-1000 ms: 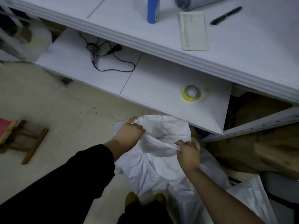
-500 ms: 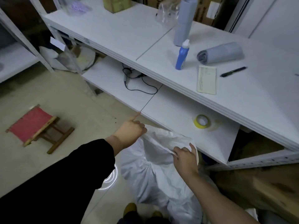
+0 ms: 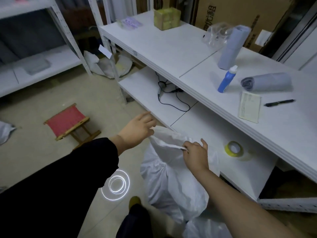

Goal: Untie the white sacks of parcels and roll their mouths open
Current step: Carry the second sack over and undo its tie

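Head: white sack (image 3: 171, 177) held between left hand (image 3: 137, 129) and right hand (image 3: 195, 155)

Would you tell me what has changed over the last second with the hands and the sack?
The view has tilted up towards the shelves. The left hand has loosened from a fist on the rim of the sack; whether it still holds is hidden. The right hand still pinches the rim, and the tape has not moved.

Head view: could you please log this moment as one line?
white sack: on floor beside shelf; left hand: holds rim; right hand: pinches rim; mouth: stretched between hands
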